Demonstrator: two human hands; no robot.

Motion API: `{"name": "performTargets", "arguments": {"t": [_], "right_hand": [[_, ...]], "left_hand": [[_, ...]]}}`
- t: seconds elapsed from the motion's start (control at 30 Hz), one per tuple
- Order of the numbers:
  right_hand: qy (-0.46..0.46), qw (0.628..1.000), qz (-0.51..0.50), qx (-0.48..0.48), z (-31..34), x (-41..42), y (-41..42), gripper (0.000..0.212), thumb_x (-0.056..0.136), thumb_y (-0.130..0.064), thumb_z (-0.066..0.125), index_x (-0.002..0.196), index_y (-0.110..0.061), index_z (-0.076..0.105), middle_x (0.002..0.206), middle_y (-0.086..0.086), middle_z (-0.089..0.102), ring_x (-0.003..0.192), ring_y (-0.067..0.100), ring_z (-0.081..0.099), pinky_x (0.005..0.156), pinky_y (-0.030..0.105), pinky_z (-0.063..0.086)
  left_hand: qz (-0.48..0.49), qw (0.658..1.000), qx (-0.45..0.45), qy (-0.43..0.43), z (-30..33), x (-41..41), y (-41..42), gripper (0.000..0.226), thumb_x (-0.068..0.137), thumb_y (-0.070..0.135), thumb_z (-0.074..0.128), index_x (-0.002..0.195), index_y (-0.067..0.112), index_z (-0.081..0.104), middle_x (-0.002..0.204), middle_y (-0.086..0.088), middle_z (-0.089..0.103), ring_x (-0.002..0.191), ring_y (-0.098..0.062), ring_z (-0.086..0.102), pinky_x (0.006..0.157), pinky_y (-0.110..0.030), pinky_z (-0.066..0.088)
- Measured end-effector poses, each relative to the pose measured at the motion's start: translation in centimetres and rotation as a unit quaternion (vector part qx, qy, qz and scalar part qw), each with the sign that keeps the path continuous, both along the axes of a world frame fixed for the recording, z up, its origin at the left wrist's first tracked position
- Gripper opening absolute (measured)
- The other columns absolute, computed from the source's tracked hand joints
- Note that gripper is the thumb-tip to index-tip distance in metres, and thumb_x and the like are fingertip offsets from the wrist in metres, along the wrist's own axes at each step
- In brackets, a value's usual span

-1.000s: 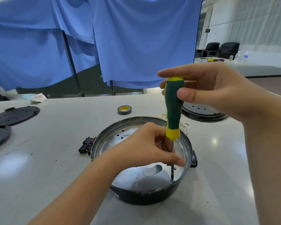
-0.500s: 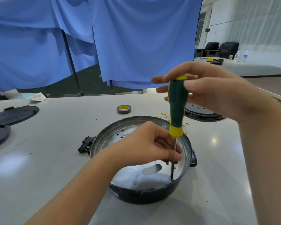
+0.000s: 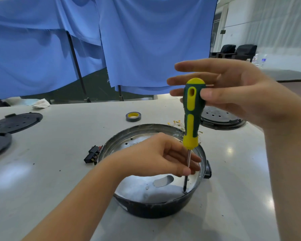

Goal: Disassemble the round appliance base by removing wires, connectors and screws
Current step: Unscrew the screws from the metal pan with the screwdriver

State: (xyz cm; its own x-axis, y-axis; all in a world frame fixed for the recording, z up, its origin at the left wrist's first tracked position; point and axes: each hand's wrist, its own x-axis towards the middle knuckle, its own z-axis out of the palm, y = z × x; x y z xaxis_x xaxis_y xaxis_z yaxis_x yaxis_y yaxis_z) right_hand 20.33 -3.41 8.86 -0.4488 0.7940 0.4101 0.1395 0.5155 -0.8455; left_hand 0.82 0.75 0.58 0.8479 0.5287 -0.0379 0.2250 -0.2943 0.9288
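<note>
The round appliance base, black outside with a silvery metal floor, sits on the table in front of me. A green and yellow screwdriver stands upright in it, its tip on a screw near the base's right inner wall. My right hand pinches the handle's top between thumb and fingers, the other fingers spread straight. My left hand reaches into the base and pinches the metal shaft low down between thumb and fingertips.
A black connector block lies left of the base. A roll of tape and several small yellow terminals lie behind it. Black round plates rest at the far left, another round base at the right.
The handle has turned in my right hand, its yellow face now toward me. My right fingers have spread out, and the shaft stands a little straighter.
</note>
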Motion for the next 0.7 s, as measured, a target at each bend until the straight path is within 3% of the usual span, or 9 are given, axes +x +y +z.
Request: {"name": "performTargets", "arguments": {"t": [0.13, 0.23, 0.33, 0.37, 0.43, 0.5, 0.6, 0.7], "right_hand": [[-0.001, 1.0, -0.002, -0.025, 0.0, 0.0, 0.3, 0.048, 0.082, 0.001, 0.046, 0.127, -0.015, 0.055, 0.121, 0.004, 0.067, 0.115, 0.022, 0.062, 0.092, 0.031, 0.052], [-0.066, 0.995, -0.077, 0.003, -0.1, -0.5, 0.4, 0.046, 0.08, -0.034, 0.062, 0.125, -0.026, 0.056, 0.112, -0.001, 0.072, 0.105, 0.014, 0.067, 0.089, 0.026, 0.053], [-0.143, 0.978, -0.151, 0.034, -0.3, -1.2, 0.7, 0.053, 0.068, -0.059, 0.067, 0.115, -0.036, 0.062, 0.091, 0.009, 0.07, 0.084, 0.016, 0.07, 0.085, 0.031, 0.057], [-0.156, 0.973, -0.166, 0.045, -0.3, -1.3, 0.8, 0.049, 0.067, -0.061, 0.068, 0.11, -0.035, 0.064, 0.08, 0.011, 0.063, 0.073, 0.018, 0.064, 0.079, 0.029, 0.057], [-0.159, 0.969, -0.179, 0.056, -0.2, -1.4, 0.9, 0.046, 0.065, -0.059, 0.066, 0.104, -0.033, 0.067, 0.058, -0.003, 0.043, 0.055, 0.008, 0.048, 0.06, 0.014, 0.046], [-0.155, 0.97, -0.181, 0.056, -0.3, -1.2, 0.8, 0.047, 0.063, -0.055, 0.069, 0.104, -0.032, 0.067, 0.05, -0.013, 0.037, 0.048, 0.001, 0.043, 0.052, 0.006, 0.039], [-0.133, 0.975, -0.17, 0.053, -0.2, -0.8, 0.6, 0.063, 0.054, -0.049, 0.077, 0.114, -0.035, 0.063, 0.057, -0.014, 0.059, 0.057, -0.001, 0.06, 0.061, 0.007, 0.047], [-0.088, 0.988, -0.122, 0.031, -0.2, -0.3, 0.5, 0.071, 0.058, -0.032, 0.079, 0.125, -0.032, 0.056, 0.093, -0.006, 0.075, 0.087, 0.013, 0.072, 0.079, 0.021, 0.056]], "left_hand": [[0.023, 0.999, 0.028, 0.011, 0.1, 0.3, -0.3, 0.016, 0.081, 0.003, 0.072, 0.089, 0.016, 0.074, 0.094, -0.008, 0.076, 0.088, -0.02, 0.073, 0.082, -0.025, 0.056], [0.058, 0.995, 0.079, 0.027, 0.0, 0.6, -0.3, 0.01, 0.076, 0.012, 0.079, 0.079, 0.018, 0.072, 0.083, -0.005, 0.076, 0.078, -0.017, 0.073, 0.071, -0.018, 0.055], [0.079, 0.991, 0.104, 0.027, -0.3, 0.8, -0.3, 0.013, 0.073, 0.016, 0.082, 0.075, 0.015, 0.07, 0.077, -0.007, 0.074, 0.071, -0.018, 0.07, 0.07, -0.022, 0.057], [0.082, 0.991, 0.106, 0.027, -0.3, 0.8, -0.3, 0.014, 0.073, 0.017, 0.082, 0.075, 0.013, 0.069, 0.076, -0.007, 0.073, 0.071, -0.021, 0.07, 0.071, -0.024, 0.058], [0.084, 0.99, 0.11, 0.027, -0.4, 0.9, -0.4, 0.015, 0.073, 0.017, 0.082, 0.076, 0.012, 0.068, 0.076, -0.008, 0.073, 0.074, -0.025, 0.07, 0.071, -0.026, 0.058], [0.081, 0.99, 0.109, 0.027, -0.3, 0.9, -0.4, 0.015, 0.073, 0.017, 0.082, 0.075, 0.013, 0.068, 0.076, -0.008, 0.073, 0.072, -0.023, 0.07, 0.069, -0.024, 0.057], [0.072, 0.992, 0.103, 0.031, -0.1, 0.8, -0.3, 0.014, 0.073, 0.016, 0.082, 0.077, 0.014, 0.068, 0.079, -0.007, 0.074, 0.071, -0.016, 0.069, 0.07, -0.021, 0.056], [0.038, 0.997, 0.059, 0.022, 0.3, 0.3, -0.1, 0.014, 0.078, 0.008, 0.076, 0.09, 0.014, 0.071, 0.09, -0.006, 0.075, 0.082, -0.016, 0.072, 0.078, -0.023, 0.055]]}}
